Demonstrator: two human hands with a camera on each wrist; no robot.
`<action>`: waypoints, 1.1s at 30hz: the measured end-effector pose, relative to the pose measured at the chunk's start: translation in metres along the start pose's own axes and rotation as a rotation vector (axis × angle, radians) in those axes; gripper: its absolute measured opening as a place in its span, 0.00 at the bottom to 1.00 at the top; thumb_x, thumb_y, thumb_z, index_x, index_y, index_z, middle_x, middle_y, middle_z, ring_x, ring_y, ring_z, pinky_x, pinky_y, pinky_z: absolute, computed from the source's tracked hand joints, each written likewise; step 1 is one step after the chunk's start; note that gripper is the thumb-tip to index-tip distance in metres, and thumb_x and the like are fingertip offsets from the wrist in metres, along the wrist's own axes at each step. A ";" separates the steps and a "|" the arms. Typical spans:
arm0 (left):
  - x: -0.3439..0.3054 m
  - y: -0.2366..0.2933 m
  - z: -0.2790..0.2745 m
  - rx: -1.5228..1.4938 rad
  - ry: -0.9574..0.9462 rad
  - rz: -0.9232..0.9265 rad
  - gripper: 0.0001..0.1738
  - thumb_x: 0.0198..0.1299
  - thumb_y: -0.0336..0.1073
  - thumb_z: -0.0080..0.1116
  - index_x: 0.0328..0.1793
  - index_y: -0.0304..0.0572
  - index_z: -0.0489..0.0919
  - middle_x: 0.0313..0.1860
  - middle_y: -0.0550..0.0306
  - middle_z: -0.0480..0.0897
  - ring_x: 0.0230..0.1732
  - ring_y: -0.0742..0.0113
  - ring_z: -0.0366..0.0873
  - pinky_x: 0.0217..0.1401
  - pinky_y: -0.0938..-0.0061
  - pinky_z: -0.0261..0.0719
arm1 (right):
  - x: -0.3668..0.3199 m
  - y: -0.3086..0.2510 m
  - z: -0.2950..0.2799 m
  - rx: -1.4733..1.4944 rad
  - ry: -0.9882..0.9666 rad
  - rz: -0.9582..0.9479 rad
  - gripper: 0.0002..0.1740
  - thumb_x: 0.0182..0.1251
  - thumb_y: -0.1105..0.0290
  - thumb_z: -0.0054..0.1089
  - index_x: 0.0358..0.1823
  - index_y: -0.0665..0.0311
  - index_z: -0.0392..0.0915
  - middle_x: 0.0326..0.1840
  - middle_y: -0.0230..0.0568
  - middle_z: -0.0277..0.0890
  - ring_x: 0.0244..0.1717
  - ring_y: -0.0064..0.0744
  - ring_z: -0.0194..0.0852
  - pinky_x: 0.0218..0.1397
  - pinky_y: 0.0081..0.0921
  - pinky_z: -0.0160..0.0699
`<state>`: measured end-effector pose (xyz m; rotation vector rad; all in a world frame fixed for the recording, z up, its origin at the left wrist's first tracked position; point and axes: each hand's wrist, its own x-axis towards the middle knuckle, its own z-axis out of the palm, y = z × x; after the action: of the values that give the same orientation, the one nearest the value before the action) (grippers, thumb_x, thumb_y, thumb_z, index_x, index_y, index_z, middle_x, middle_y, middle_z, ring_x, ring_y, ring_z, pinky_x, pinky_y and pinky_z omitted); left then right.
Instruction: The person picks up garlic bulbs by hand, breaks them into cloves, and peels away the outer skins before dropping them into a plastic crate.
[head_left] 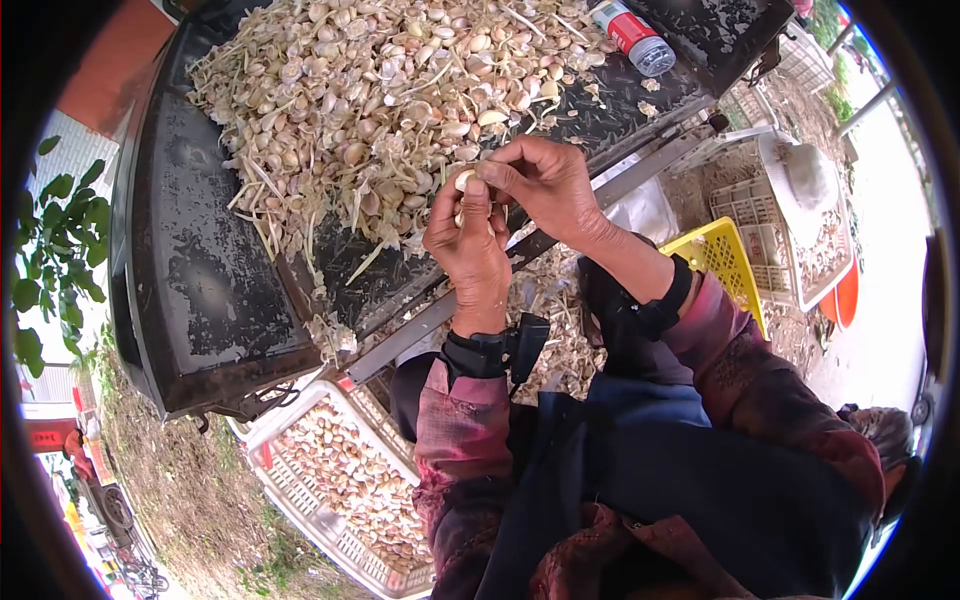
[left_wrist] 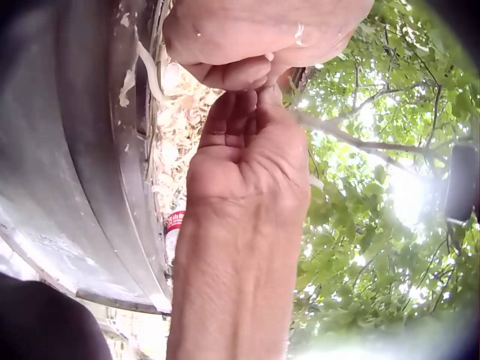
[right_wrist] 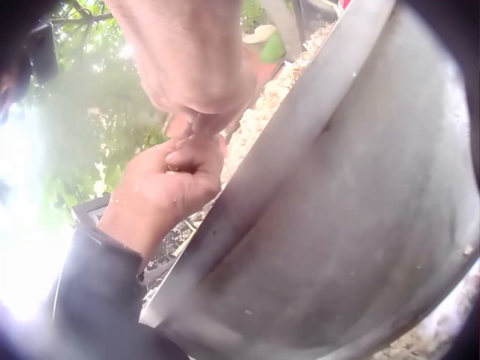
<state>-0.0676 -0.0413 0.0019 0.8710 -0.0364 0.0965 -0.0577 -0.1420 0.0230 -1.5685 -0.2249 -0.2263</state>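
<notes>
Both bare hands meet over the near edge of a black metal truck bed heaped with garlic cloves (head_left: 370, 110). A pale garlic clove (head_left: 464, 180) sits between the thumb and curled fingers of my left hand (head_left: 468, 250). My right hand (head_left: 556, 192) comes in from the right, its thumb and forefinger pinching at the same clove. In the left wrist view, the fingertips of the right hand (left_wrist: 247, 161) press up against the left hand (left_wrist: 262, 30), and the clove is hidden. The right wrist view shows the left hand (right_wrist: 169, 180) below the right hand (right_wrist: 191, 71).
A bottle with a red label (head_left: 637, 38) lies on the bed at the upper right. Below the metal edge (head_left: 410, 325) stand a white crate (head_left: 330, 530) of cloves and a yellow basket (head_left: 725, 262). A white hat (head_left: 805, 175) rests near another crate at the right.
</notes>
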 end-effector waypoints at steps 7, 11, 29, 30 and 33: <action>0.008 0.010 -0.013 -0.263 -0.107 -0.224 0.09 0.61 0.37 0.54 0.37 0.38 0.74 0.26 0.62 0.74 0.18 0.81 0.65 0.13 0.90 0.57 | 0.000 -0.001 0.007 -0.007 0.037 -0.061 0.05 0.61 0.74 0.57 0.33 0.70 0.76 0.25 0.31 0.75 0.24 0.12 0.70 0.25 0.12 0.71; 0.011 0.012 -0.014 -0.251 -0.172 -0.185 0.13 0.59 0.39 0.57 0.43 0.37 0.76 0.25 0.59 0.76 0.15 0.82 0.65 0.12 0.90 0.55 | 0.011 -0.015 -0.011 0.018 -0.105 0.112 0.08 0.61 0.71 0.59 0.35 0.69 0.78 0.24 0.33 0.77 0.24 0.15 0.73 0.24 0.12 0.72; 0.006 0.002 -0.010 -0.173 -0.191 -0.236 0.12 0.60 0.41 0.55 0.39 0.39 0.75 0.24 0.62 0.74 0.15 0.79 0.63 0.12 0.87 0.55 | 0.005 0.007 -0.030 0.364 -0.048 0.478 0.05 0.56 0.76 0.51 0.29 0.68 0.76 0.23 0.36 0.74 0.18 0.19 0.68 0.22 0.18 0.70; 0.007 0.003 -0.012 -0.174 -0.190 -0.235 0.12 0.60 0.41 0.55 0.39 0.39 0.75 0.24 0.62 0.74 0.15 0.79 0.63 0.12 0.87 0.55 | 0.008 0.007 -0.031 0.363 -0.049 0.478 0.05 0.56 0.76 0.51 0.29 0.68 0.76 0.23 0.36 0.74 0.18 0.19 0.68 0.22 0.18 0.70; 0.012 0.007 -0.021 -0.329 -0.193 -0.294 0.12 0.63 0.41 0.49 0.40 0.38 0.70 0.30 0.59 0.73 0.20 0.78 0.65 0.15 0.87 0.60 | 0.024 0.009 -0.036 -0.094 -0.018 0.235 0.07 0.57 0.74 0.54 0.34 0.69 0.77 0.25 0.34 0.74 0.20 0.18 0.69 0.21 0.18 0.70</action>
<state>-0.0569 -0.0199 -0.0060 0.5468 -0.1014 -0.2628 -0.0326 -0.1782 0.0218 -1.6747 -0.0429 -0.0390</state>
